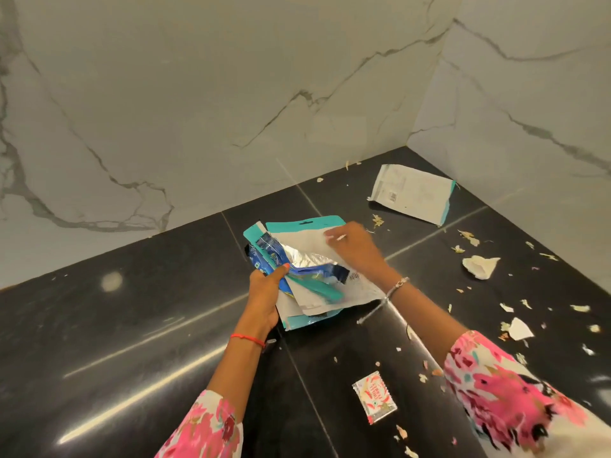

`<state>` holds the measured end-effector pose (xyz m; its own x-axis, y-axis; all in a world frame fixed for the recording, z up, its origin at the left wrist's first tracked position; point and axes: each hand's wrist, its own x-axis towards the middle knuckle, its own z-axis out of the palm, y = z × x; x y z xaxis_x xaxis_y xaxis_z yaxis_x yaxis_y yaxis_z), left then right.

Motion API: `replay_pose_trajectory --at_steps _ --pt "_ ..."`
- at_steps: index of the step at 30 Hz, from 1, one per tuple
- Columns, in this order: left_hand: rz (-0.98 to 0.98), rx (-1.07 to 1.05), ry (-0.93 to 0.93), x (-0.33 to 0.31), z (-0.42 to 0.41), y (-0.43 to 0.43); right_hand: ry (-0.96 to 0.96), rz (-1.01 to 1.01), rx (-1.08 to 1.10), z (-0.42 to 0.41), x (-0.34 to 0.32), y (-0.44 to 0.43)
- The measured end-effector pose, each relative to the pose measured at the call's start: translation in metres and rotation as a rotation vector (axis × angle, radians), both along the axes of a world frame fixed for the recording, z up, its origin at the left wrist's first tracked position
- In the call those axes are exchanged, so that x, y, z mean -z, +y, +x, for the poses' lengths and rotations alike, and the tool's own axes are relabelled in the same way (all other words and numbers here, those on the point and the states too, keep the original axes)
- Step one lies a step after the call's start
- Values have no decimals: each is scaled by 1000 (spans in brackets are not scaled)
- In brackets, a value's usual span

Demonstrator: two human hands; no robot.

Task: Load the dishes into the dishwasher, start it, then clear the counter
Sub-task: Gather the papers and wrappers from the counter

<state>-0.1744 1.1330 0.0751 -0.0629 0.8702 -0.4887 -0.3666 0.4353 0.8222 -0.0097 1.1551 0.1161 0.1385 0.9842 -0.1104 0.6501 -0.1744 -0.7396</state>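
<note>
Pink floral sleeves (502, 391) at the near edge, forearms stretched out over a glossy black bench (132, 325) tucked into a corner of white, grey-veined marble walls (198, 94). Between the forearms, near the front: small red-and-white sachet (374, 397), flat on the bench. Mid-bench, bundle of empty packets (317, 294) caught between both hands. Left hand (264, 292), red thread (248, 338) at the wrist, curled round the bundle's left side, thumb clamped over a crumpled blue wrapper (264, 254). Right hand (353, 246), silver bracelet (398, 285) at the wrist, fingers pinching the white face of the topmost teal-edged pouch (304, 226) toward its far end, silver foil showing just beneath. Bundle either resting on the bench or lifted just off it, not clear which. Far right, close to the corner and well apart from the bundle: another white pouch (411, 193) with a teal edge, lying flat, barcode side up. Right of the hands: crumpled white paper (481, 266) and, nearer, a torn white scrap (519, 329). Pale shreds (466, 234) and flecks strewn across the right half of the bench, only a few on the left half. Bright streaks of reflected light on the bench's left half.
</note>
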Motion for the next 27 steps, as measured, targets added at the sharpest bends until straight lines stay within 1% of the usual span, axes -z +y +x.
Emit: replay_pose_trajectory --at_steps 1,3,6,9,13,15,19,20,22,24,27 --pt "6 10 9 0 5 6 -42 37 56 21 1 9" --pt "15 19 12 -1 11 14 -157 44 201 63 7 26" --pt "35 25 12 1 18 27 -309 -84 463 122 18 53" --pt "51 23 28 3 20 36 -307 -249 662 159 24 72" --pt "47 24 31 10 20 42 -229 -324 821 177 32 93" --pt "48 27 38 13 20 43 -121 -311 855 183 35 99" --pt "25 21 57 12 21 40 173 -107 908 189 37 87" --pt "25 25 54 11 21 39 278 -63 926 188 34 80" --pt "22 37 50 6 21 35 577 2 935 184 23 64" --pt "16 50 46 1 22 29 838 28 869 178 8 43" --pt "8 80 36 -6 21 15 1065 48 676 165 -9 7"
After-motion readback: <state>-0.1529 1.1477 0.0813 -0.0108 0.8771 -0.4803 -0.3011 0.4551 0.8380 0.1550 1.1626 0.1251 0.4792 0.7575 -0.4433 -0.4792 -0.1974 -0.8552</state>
